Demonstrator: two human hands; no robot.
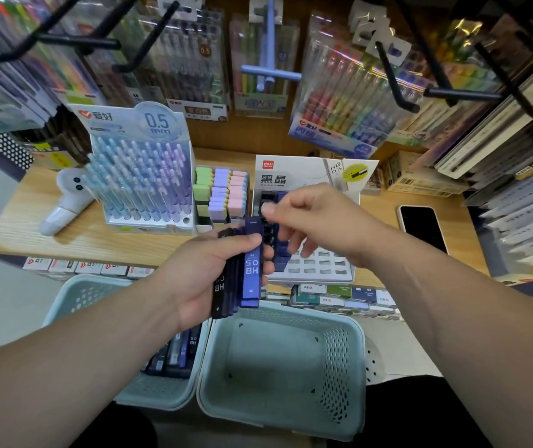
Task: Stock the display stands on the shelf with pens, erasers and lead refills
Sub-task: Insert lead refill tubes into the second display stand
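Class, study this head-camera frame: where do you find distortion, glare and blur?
Head view: the wide-angle lens bows the shelf along its front edge; the hanging pen packs at the top are soft and catch glare; the right hand looks slightly motion-blurred, while print on the lead refills in the left hand is legible.

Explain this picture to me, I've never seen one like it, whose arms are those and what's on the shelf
No machine here: a camera worn on a person's head looks down at their own arms. The left hand grips a stack of dark lead refill cases. The right hand reaches toward the top of that stack, above the grey refill stand; whether it holds anything is unclear. On the wooden shelf are also a pen display, a tray of erasers and a phone. Below sit a basket of more refills and a second basket.
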